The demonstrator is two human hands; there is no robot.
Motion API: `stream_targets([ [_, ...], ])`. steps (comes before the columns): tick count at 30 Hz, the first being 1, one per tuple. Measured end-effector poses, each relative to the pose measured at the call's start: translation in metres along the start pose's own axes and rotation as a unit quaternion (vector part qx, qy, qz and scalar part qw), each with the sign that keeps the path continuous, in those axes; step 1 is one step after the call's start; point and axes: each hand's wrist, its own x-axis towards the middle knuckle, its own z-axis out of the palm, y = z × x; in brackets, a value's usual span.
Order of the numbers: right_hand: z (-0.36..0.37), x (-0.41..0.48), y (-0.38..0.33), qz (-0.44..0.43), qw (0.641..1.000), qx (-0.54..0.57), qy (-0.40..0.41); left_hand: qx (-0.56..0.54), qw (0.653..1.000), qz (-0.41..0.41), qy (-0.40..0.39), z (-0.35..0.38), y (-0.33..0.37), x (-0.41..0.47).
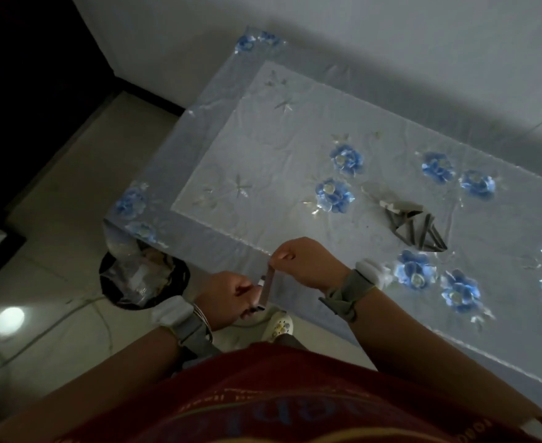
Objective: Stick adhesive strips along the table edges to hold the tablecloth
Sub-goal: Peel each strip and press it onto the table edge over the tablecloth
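Note:
A pale tablecloth (263, 174) with blue flowers covers the table and hangs over its near edge. One dark adhesive strip (268, 287) is stretched upright between my two hands just off that edge. My right hand (305, 260) pinches the strip's top end. Pinching the bottom end is my left hand (228, 297), with a pale backing piece showing beside the strip. A loose pile of several more dark strips (418, 230) lies on the cloth to the right of my hands.
A round dark waste bin (143, 282) lined with a clear bag stands on the floor under the table's left corner. A cable trails across the tiled floor at left. My foot in a white shoe (279, 326) is below the hands. A wall runs behind the table.

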Motion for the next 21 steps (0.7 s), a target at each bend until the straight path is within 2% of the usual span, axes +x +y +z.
stream_targets([
  [2, 0.016, 0.005, -0.009, 0.010, 0.999, -0.035, -0.015, -0.014, 0.999, -0.028, 0.019, -0.002, -0.013, -0.007],
  [8, 0.051, 0.009, -0.030, 0.033, 0.993, -0.108, -0.026, -0.070, 0.992, -0.104, 0.002, -0.002, -0.052, -0.015],
  [12, 0.063, 0.011, -0.031, 0.072, 0.993, -0.094, -0.023, -0.071, 0.988, -0.134, -0.009, -0.003, -0.068, -0.009],
  [16, 0.075, 0.015, -0.032, 0.066, 0.991, -0.113, 0.011, -0.066, 0.986, -0.149, -0.029, 0.001, -0.080, -0.001],
  [21, 0.077, 0.026, -0.031, 0.072, 0.988, -0.131, 0.048, -0.120, 0.975, -0.187, -0.009, 0.003, -0.080, 0.016],
])
